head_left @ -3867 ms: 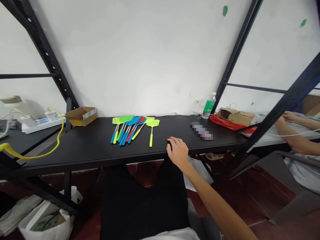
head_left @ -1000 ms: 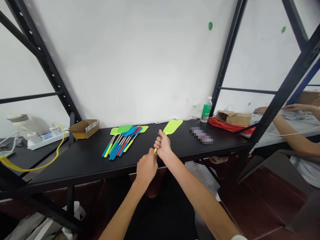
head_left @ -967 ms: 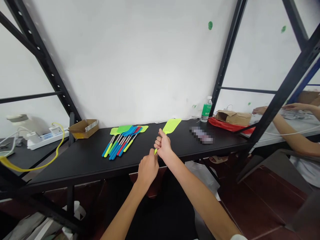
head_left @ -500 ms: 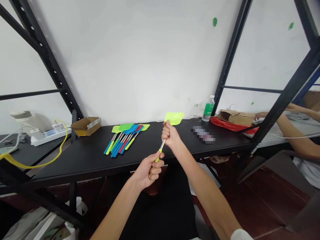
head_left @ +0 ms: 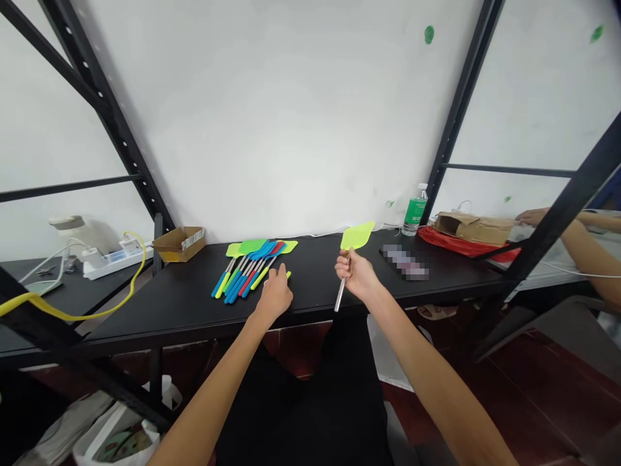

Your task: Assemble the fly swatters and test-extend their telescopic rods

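My right hand (head_left: 359, 272) grips a yellow-green fly swatter (head_left: 358, 235) just under its flat head. The swatter's bare metal rod (head_left: 340, 294) points down below my fist, with no grip on its end. Closed in my left hand (head_left: 276, 294) is a yellow-green handle (head_left: 289, 275), mostly hidden by the fingers. Just left of that hand, a fanned pile of fly swatters (head_left: 255, 247) lies on the black table (head_left: 160, 310), with blue, green, red and yellow-green parts.
At the back left stands an open cardboard box (head_left: 179, 244). A power strip (head_left: 119, 260) and a yellow cable (head_left: 130, 285) lie farther left. On the right are a pixelated item (head_left: 405, 262), a water bottle (head_left: 415, 210) and a red bag (head_left: 466, 244). Another person's arm (head_left: 587, 246) shows far right.
The handle has come off the swatter's rod. My left hand has moved left and up with it, toward the pile, while my right hand has shifted slightly right with the swatter.
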`<state>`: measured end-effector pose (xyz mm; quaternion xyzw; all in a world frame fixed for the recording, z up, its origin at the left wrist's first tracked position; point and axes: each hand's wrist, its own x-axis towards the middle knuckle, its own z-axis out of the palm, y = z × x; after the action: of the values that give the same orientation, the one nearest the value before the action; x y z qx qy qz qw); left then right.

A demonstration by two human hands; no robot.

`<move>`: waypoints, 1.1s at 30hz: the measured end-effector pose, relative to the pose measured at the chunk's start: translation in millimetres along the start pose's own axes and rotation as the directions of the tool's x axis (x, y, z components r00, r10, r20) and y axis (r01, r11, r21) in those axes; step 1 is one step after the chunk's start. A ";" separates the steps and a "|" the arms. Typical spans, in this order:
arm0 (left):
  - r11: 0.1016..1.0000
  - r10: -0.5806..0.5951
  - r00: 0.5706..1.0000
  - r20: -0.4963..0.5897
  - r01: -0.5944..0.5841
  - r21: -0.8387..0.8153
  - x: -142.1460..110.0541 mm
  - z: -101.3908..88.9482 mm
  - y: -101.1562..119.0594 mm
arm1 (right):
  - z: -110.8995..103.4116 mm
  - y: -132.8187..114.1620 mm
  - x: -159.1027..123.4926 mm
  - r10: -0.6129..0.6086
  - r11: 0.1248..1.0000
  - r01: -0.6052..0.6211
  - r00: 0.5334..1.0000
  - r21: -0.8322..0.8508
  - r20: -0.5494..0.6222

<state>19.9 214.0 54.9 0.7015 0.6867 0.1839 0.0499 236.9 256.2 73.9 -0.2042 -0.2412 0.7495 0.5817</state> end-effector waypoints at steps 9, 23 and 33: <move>0.957 -0.038 0.988 -0.148 0.079 0.280 8.2 12.4 -4.9 | -0.9 59.9 -46.9 0.243 0.873 -0.129 0.951 -0.470 0.190; 0.384 0.055 0.994 0.096 0.068 -0.921 -60.8 3.9 -2.1 | 11.2 68.0 -63.2 0.416 0.903 -0.342 0.845 -0.260 0.335; 0.236 -0.006 0.998 0.070 0.070 -0.969 -70.0 15.4 10.8 | 21.1 90.7 -75.3 0.393 0.862 -0.236 0.871 -0.449 0.295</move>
<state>35.9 147.5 30.8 0.5084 0.4415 0.5495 0.4946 172.4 161.7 38.3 -0.2079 -0.4583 0.7954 0.3376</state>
